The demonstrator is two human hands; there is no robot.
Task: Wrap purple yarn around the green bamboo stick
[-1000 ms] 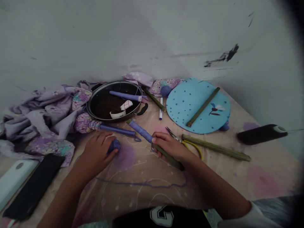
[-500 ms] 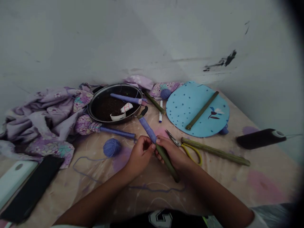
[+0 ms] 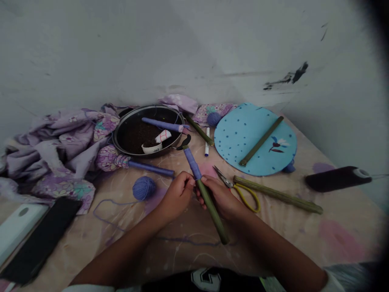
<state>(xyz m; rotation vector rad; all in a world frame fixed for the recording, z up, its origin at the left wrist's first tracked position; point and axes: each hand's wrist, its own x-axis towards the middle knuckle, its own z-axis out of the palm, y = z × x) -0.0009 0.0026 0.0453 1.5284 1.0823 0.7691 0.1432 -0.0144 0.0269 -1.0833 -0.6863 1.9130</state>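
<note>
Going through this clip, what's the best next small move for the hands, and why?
Probably wind on more yarn, turning the bamboo stick between the left hand and right hand: the purple yarn wrapping ends at the fingers, and the stick's lower part is bare.

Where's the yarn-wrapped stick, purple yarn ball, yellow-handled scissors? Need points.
Yarn-wrapped bamboo stick (image 3: 192, 162): head view, on the purple-wrapped section.
Purple yarn ball (image 3: 144, 188): head view, middle of the ball.
Yellow-handled scissors (image 3: 249, 193): head view, on a yellow handle loop.
</note>
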